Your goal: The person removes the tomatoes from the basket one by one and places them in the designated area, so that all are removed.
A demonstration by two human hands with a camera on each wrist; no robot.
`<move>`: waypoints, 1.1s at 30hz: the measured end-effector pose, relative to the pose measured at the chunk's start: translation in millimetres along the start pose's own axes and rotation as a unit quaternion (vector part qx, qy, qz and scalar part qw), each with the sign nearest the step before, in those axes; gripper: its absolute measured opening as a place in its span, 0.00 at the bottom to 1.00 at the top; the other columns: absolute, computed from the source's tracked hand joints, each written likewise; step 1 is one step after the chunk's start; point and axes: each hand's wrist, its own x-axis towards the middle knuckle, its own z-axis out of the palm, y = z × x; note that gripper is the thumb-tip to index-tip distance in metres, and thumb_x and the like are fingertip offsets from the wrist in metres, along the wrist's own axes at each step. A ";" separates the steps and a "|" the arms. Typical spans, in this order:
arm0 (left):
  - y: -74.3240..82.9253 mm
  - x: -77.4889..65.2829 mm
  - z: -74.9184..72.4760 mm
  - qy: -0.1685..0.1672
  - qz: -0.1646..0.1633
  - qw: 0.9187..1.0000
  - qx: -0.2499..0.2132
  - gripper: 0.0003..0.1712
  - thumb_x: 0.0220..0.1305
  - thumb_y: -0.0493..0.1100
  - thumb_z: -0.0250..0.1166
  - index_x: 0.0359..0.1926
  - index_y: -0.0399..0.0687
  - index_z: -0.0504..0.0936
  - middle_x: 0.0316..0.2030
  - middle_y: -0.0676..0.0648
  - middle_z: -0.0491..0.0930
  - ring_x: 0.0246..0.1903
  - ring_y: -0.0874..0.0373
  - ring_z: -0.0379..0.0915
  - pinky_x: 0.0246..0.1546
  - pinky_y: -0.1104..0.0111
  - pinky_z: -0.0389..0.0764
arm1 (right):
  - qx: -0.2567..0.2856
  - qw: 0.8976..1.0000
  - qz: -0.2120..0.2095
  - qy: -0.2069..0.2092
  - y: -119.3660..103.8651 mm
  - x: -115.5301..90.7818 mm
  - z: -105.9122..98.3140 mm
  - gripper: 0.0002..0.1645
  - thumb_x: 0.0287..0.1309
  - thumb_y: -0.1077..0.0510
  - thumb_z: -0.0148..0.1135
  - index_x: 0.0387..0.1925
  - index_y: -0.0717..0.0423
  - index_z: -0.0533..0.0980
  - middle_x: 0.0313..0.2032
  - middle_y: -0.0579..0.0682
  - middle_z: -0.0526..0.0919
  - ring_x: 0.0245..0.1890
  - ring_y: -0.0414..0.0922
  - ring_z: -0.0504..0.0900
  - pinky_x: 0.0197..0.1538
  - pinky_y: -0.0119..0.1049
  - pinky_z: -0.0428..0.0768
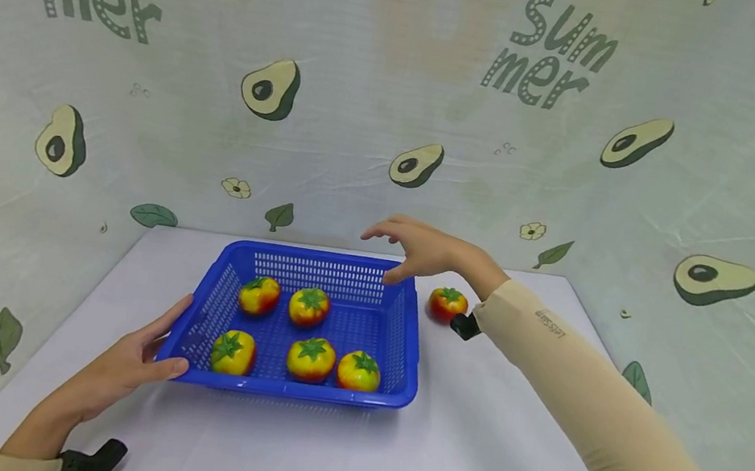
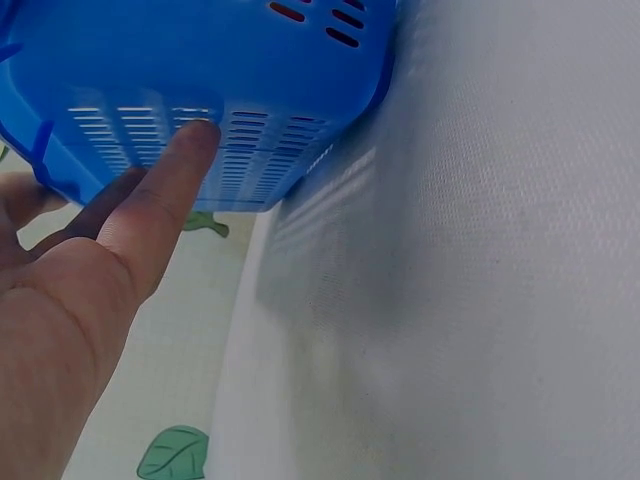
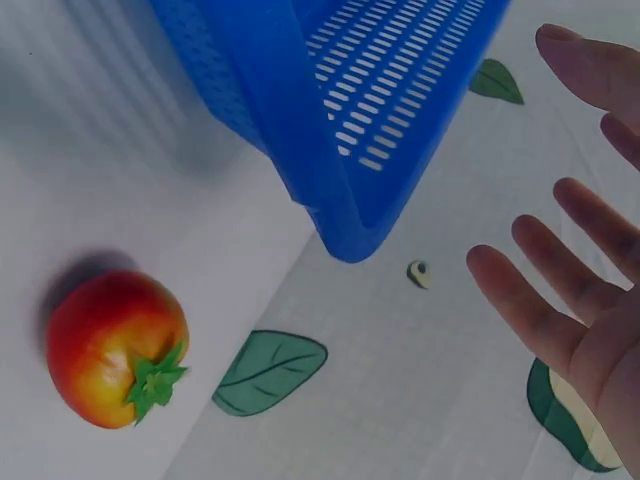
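A blue plastic basket with slotted walls stands on the white table, holding several red-and-yellow tomatoes with green leafy tops. At its front left corner, my left hand grips the basket, thumb at the front and fingers along the left side. In the left wrist view a finger touches the slotted outer wall. Over the back right corner hovers my right hand, its fingers spread and holding nothing. Another tomato lies on the table just right of the basket, also visible in the right wrist view.
The white table extends in front of and to both sides of the basket. A pale cloth printed with avocados, leaves and lettering hangs behind the table and along both sides.
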 end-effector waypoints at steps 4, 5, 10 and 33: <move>-0.9 0.9 -0.7 -0.003 0.001 1.000 -0.006 0.55 0.77 0.50 0.65 0.87 0.67 0.35 0.85 0.33 0.36 0.77 0.19 0.45 0.68 0.53 0.72 | 0.002 1.000 -0.007 -0.016 -5.6 11.6 2.6 0.44 0.61 0.54 0.79 0.76 0.44 0.71 0.73 0.52 0.72 0.71 0.54 0.72 0.69 0.53 0.77; -1.4 0.4 -1.1 -0.004 0.001 1.000 -0.009 0.55 0.77 0.50 0.65 0.87 0.67 0.35 0.85 0.33 0.36 0.77 0.20 0.45 0.67 0.59 0.75 | 0.004 1.000 -0.009 -0.021 -7.1 14.8 3.7 0.43 0.61 0.54 0.78 0.75 0.43 0.71 0.73 0.51 0.72 0.71 0.54 0.72 0.70 0.53 0.76; -4.2 -1.3 -1.5 -0.005 0.008 0.999 -0.031 0.55 0.77 0.48 0.65 0.87 0.67 0.36 0.85 0.32 0.36 0.77 0.20 0.47 0.54 0.83 0.73 | 0.012 0.999 -0.014 -0.032 -12.0 29.8 10.8 0.42 0.61 0.53 0.79 0.75 0.43 0.72 0.74 0.51 0.72 0.72 0.54 0.72 0.70 0.53 0.76; -3.1 1.0 0.2 -0.005 0.013 0.999 -0.034 0.55 0.77 0.48 0.65 0.87 0.68 0.36 0.85 0.33 0.35 0.77 0.20 0.46 0.55 0.81 0.74 | 0.092 0.993 -0.044 -0.067 -20.5 76.6 52.3 0.40 0.60 0.65 0.77 0.72 0.46 0.75 0.74 0.56 0.72 0.71 0.59 0.74 0.65 0.47 0.82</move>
